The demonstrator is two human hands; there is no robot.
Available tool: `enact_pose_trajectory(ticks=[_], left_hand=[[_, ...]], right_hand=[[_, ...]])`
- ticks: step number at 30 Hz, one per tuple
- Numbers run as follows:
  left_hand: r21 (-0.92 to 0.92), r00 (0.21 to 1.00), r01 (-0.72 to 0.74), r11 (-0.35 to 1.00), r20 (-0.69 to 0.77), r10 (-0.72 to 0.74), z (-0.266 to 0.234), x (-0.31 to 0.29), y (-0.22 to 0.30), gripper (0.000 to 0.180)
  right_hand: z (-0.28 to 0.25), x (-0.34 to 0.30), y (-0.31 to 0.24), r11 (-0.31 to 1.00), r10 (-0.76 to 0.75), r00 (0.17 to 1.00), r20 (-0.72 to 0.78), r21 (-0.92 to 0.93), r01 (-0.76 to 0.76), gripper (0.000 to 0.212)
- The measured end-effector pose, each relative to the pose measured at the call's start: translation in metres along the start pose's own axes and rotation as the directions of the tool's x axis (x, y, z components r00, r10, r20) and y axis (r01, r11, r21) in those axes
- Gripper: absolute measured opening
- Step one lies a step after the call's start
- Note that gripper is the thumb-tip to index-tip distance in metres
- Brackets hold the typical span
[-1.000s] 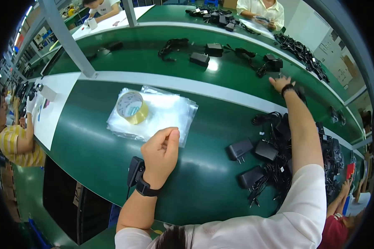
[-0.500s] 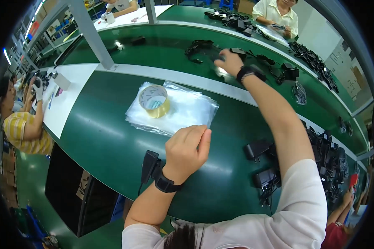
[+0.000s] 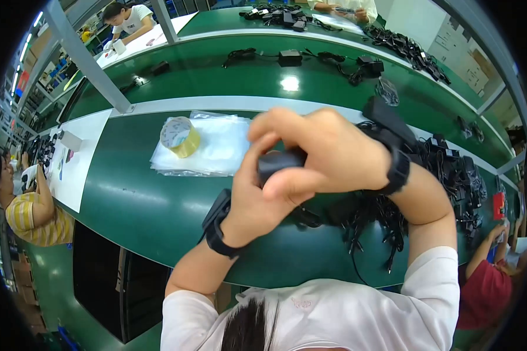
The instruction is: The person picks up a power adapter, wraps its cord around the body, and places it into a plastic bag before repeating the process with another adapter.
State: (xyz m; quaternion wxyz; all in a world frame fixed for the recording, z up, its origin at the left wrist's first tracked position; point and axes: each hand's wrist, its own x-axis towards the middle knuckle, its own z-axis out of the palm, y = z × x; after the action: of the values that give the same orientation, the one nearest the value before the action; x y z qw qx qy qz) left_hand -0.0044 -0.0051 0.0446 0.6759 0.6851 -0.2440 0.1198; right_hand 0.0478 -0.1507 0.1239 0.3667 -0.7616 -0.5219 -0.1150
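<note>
Both my hands come together over the green table around a dark, blocky power adapter (image 3: 280, 163). My left hand (image 3: 253, 196) cups it from below and from the left. From above and the right, my right hand (image 3: 331, 153) curls over it, thumb across the front; this hand is partly blurred. The fingers hide much of the adapter. To the left of my hands lies a stack of clear plastic bags (image 3: 216, 149), with a roll of yellowish tape (image 3: 181, 137) on top. A coil of black cable (image 3: 308, 217) shows just below my hands.
Many black adapters with cables (image 3: 451, 169) are piled on the right. Across a white ledge, a green conveyor surface (image 3: 187, 82) carries a few corded adapters (image 3: 290, 56). A grey metal post (image 3: 91, 58) rises at the left. Other people work around the tables.
My right hand has come back from the far green surface to meet my left, and both now hold an adapter. The whole view has shifted.
</note>
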Motion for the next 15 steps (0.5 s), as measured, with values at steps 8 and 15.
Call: enact_pose_trajectory(ticks=[8,15], left_hand=[[-0.619,0.919,-0.217,0.754,-0.390,-0.056,-0.032,0.058,0.038,0.036],[-0.549,0.795,-0.456,0.700,-0.605,0.044,-0.070,0.055,0.039,0.046]], right_hand=[[0.061,-0.038,0.040,0.879,0.154,0.988,-0.030,0.460,-0.123,0.070],[0.090,-0.053,0.064,0.221,0.528,0.830,0.179,0.915,-0.338,0.057]])
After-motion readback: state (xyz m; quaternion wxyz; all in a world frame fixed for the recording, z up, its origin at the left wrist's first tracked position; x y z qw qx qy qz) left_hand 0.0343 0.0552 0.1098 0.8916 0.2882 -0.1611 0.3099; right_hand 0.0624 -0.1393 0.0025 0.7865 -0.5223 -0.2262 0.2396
